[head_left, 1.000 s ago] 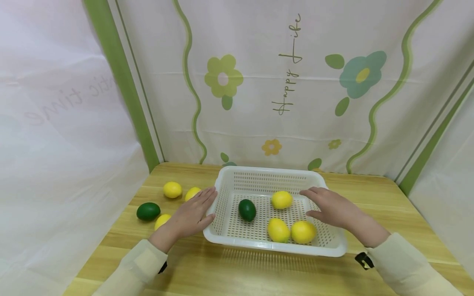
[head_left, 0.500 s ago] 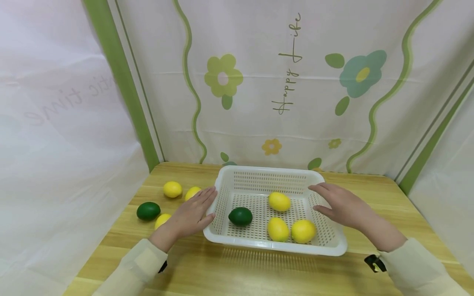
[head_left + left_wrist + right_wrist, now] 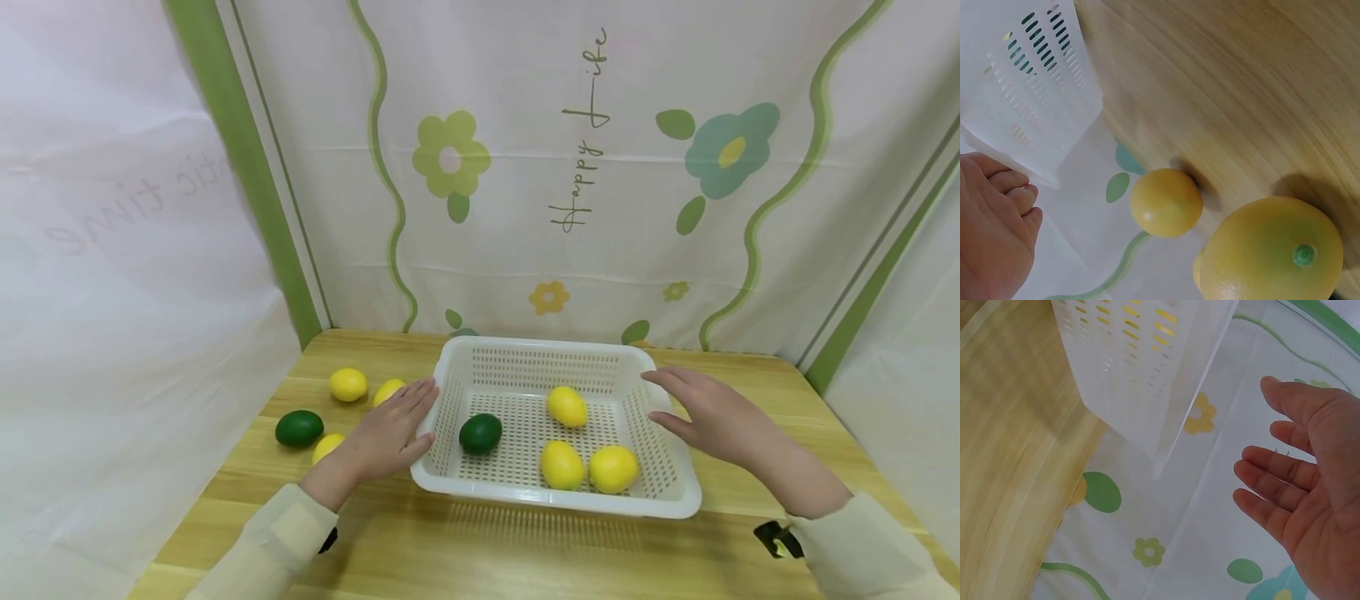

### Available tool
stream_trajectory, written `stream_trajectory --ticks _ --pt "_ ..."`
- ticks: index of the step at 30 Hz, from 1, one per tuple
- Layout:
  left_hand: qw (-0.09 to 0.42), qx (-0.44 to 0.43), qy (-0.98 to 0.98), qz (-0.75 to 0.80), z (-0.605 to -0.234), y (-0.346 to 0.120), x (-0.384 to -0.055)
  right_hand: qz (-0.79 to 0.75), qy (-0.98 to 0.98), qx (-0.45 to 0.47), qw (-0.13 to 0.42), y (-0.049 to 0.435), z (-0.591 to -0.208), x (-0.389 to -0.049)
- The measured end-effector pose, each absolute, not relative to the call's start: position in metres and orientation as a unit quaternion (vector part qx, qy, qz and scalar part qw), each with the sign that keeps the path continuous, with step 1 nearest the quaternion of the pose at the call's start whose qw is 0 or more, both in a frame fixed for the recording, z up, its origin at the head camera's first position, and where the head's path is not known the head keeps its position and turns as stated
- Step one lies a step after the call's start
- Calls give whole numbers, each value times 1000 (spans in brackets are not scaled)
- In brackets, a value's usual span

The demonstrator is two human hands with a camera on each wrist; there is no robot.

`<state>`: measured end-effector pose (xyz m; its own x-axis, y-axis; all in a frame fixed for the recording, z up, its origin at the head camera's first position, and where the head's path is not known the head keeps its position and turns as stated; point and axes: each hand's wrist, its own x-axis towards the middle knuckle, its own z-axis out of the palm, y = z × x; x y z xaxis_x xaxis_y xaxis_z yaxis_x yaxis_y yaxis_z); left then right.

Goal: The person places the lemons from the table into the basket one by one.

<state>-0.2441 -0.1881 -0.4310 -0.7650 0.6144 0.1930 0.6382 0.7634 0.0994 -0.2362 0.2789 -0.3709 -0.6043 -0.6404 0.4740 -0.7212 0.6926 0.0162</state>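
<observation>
A white perforated plastic basket [image 3: 555, 498] holds three yellow lemons, one [image 3: 567, 406] towards the back and the others [image 3: 562, 465] near the front wall. Left of them in it lies a dark green, smooth oval fruit [image 3: 480, 434]. My left hand [image 3: 386, 433] rests with extended fingers at the basket's left rim; the left wrist view shows its fingertips right at that edge. Over the right rim my right hand [image 3: 712, 417] hovers, thumb and fingers spread apart. Nothing lies between its fingers in the right wrist view, where the hand [image 3: 1316, 475] appears beside the basket wall [image 3: 1141, 369].
On the wooden table [image 3: 525, 558], left of the basket, lie several lemons [image 3: 348, 385] and another dark green fruit [image 3: 299, 429]. My left hand partly hides two lemons. A white patterned curtain [image 3: 517, 250] hangs behind the table, with more cloth at both sides.
My right hand has moved right, from inside the basket to over its right rim. The green fruit in the basket has rolled left and the back lemon has turned slightly. My left hand stays put.
</observation>
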Motion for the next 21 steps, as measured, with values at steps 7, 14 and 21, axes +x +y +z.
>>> stream_trajectory --ticks 7,14,21 --pt "81 -333 -937 -69 -429 -187 -244 91 -898 364 230 289 -372 -230" --pt "84 -332 -937 -65 -429 -187 -244 103 -906 348 218 296 -373 -218" --pt "92 -337 -934 -69 -429 -187 -243 113 -909 332 223 302 -382 -208"
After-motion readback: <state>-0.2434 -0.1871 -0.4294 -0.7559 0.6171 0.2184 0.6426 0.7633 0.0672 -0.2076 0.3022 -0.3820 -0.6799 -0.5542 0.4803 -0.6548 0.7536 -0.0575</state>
